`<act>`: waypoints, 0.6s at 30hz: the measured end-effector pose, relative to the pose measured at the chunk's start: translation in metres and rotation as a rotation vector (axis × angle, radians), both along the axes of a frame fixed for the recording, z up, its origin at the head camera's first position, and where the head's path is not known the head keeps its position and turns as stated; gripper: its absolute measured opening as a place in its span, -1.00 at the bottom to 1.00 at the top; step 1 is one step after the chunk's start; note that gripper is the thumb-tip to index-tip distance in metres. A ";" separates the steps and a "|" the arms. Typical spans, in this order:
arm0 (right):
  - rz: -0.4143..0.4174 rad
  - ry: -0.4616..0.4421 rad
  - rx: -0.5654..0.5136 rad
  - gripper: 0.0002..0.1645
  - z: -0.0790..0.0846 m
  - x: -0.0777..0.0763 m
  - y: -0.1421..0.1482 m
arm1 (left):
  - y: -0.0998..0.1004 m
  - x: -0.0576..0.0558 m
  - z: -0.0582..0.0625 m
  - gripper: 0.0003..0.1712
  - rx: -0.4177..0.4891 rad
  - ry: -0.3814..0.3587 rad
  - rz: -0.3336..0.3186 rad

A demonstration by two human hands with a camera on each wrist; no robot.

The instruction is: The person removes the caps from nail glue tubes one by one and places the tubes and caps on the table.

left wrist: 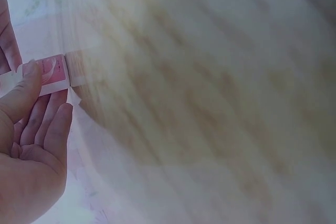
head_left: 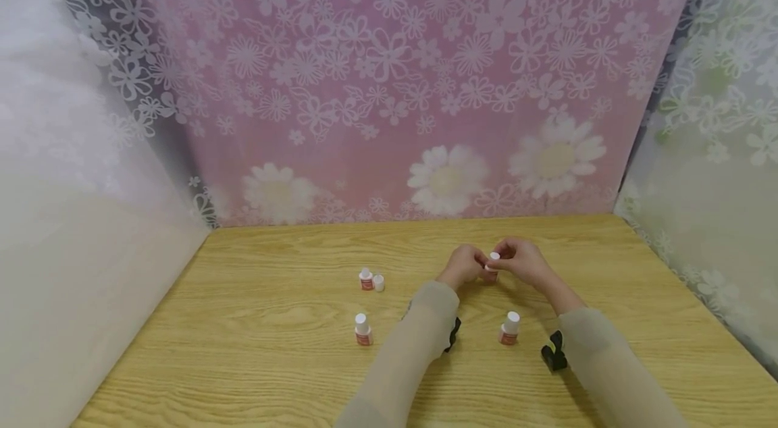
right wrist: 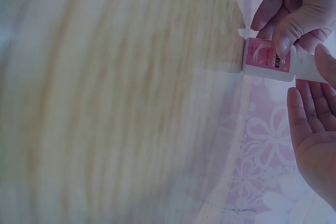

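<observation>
A small white bottle (right wrist: 262, 56) with a pink label is held between both hands toward the back right of the table, its base right at the wooden surface. My left hand (head_left: 463, 267) grips the bottle's body, thumb lying on the label in the right wrist view. With thumb and fingers, my right hand (head_left: 527, 262) pinches the white cap (head_left: 494, 256) on top. In the left wrist view the bottle's upper part is partly hidden behind the left thumb (left wrist: 26, 85).
A capped bottle (head_left: 509, 329) stands nearer, between the forearms. Left of the arms stands another capped bottle (head_left: 362, 330). Behind it is an uncapped bottle (head_left: 366, 279) with a loose white cap (head_left: 379, 283) beside it. Flowered curtains (head_left: 389, 77) enclose the wooden table (head_left: 255, 347).
</observation>
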State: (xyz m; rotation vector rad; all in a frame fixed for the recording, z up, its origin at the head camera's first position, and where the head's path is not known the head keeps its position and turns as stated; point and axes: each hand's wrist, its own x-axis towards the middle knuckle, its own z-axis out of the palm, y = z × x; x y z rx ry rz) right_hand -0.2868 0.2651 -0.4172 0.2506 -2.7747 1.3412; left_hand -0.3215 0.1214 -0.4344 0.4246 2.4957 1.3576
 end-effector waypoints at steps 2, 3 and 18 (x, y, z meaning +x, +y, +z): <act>0.006 -0.002 -0.007 -0.69 0.000 0.000 0.000 | 0.000 0.000 0.001 -0.86 -0.006 -0.002 0.000; 0.007 -0.006 -0.011 -0.70 0.000 0.000 0.000 | 0.000 0.001 0.001 -0.86 -0.007 -0.006 0.001; 0.063 -0.028 -0.050 -0.72 0.004 0.003 0.001 | -0.002 0.006 0.009 -0.87 -0.056 0.028 -0.027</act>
